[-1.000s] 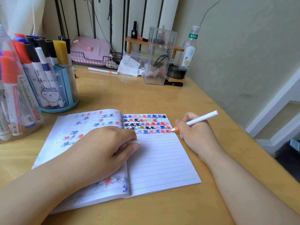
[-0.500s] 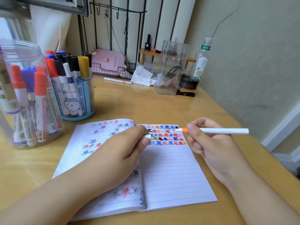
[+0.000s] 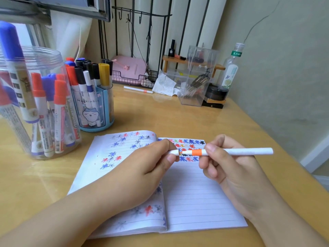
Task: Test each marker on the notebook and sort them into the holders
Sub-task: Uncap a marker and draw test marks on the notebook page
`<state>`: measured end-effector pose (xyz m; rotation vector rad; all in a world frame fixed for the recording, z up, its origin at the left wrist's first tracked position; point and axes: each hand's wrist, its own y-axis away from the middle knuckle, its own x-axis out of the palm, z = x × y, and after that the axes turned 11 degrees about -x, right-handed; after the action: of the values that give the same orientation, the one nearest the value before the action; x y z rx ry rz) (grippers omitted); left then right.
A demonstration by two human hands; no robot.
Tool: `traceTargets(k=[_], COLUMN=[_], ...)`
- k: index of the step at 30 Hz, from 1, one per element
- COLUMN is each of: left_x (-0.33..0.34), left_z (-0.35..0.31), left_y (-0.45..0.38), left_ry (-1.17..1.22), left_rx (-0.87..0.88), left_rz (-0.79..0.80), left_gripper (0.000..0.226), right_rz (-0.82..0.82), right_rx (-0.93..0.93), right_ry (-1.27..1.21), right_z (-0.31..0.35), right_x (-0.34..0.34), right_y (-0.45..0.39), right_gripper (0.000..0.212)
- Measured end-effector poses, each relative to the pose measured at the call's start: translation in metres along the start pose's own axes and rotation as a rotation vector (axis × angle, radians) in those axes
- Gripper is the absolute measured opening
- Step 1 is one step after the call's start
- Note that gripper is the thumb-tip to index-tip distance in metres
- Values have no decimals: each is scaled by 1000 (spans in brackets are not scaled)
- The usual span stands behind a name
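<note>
Both hands [image 3: 147, 168] [image 3: 229, 168] pinching, fingers curled

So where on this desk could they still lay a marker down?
Bare wood lies between the notebook and the clear box, and along the desk's right edge. The left is crowded by the jar and blue holder; the back is cluttered.

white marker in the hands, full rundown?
The white marker is a slim white barrel, matte like paper, with an orange band and an orange tip. It lies roughly level above the open notebook. The right hand pinches it behind the band; the left hand holds a white cap at its tip.
</note>
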<state>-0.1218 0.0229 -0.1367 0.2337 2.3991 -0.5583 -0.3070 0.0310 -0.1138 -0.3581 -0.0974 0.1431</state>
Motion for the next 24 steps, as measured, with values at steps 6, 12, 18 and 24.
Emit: traceTargets(k=[6, 12, 18, 24], left_x=[1, 2, -6, -8], left_z=[1, 0, -6, -8], left_y=[-1, 0, 3, 5], left_ry=[13, -20, -97, -127], left_rx=[3, 58, 160, 159], left_rz=[5, 7, -28, -39], left_gripper=[38, 32, 34, 33], right_rz=[20, 61, 31, 16], right_rx=[-2, 27, 88, 99], right_ry=[25, -22, -205, -322], right_z=[-2, -3, -1, -10], right_x=[0, 2, 10, 10], right_y=[1, 3, 8, 8], right_gripper=[18, 15, 13, 27])
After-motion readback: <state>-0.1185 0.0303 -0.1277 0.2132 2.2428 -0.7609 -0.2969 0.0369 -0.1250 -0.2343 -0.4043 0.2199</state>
